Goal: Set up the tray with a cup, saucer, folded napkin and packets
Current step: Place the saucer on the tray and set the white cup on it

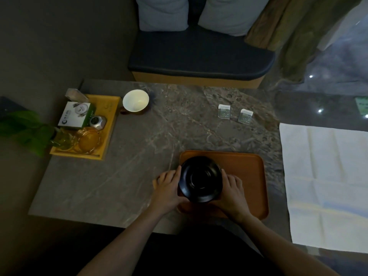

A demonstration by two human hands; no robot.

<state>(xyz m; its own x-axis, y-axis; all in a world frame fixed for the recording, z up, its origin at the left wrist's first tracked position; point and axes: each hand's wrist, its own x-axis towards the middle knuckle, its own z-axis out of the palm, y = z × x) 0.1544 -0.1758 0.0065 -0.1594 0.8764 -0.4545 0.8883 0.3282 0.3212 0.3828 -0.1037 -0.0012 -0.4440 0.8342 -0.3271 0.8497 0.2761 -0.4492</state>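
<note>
A black saucer (200, 179) sits over the left part of the brown tray (247, 172), near the table's front edge. My left hand (167, 186) grips its left rim and my right hand (232, 191) grips its right rim. A white cup (135, 100) stands far back on the left. Two small packets (224, 111) (245, 115) lie at the back right of the table. A large white napkin (326, 180) lies unfolded and flat to the right of the tray.
A yellow wooden tray (108, 126) at the left holds a box, glass dishes and a small silver object, with a green plant (25, 130) beside it. A dark cushioned bench (199, 56) stands behind the marble table (139, 146).
</note>
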